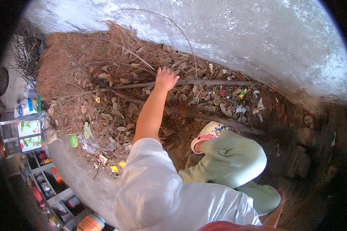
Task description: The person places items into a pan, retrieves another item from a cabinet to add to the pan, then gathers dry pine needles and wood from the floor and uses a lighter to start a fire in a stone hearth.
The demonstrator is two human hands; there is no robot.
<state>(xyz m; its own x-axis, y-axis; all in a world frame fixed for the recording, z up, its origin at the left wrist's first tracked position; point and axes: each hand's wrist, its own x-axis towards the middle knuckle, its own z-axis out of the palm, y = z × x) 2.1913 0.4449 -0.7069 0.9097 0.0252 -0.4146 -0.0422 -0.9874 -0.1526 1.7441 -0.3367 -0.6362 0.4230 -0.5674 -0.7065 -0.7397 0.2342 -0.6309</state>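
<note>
My left hand (166, 78) reaches out palm down over a long bare branch (214, 82). Its fingers are extended and slightly apart, and no held thing shows in them. Whether the palm touches the branch cannot be told. Around the hand lies a heap of dry brown leaves (115, 105) and pine needles (66, 55). A thin curved twig (185, 36) rises from the heap against the wall. At lower right, part of my right arm (274, 212) shows beside my knee; the right hand (281, 196) is mostly hidden.
A rough plastered wall (248, 37) borders the heap. Wrappers (103, 159), a green striped round object (73, 141) and clear plastic (88, 144) lie in the litter. My foot in a clog (206, 134) is near the branches. Shelves (53, 187) with containers stand at left.
</note>
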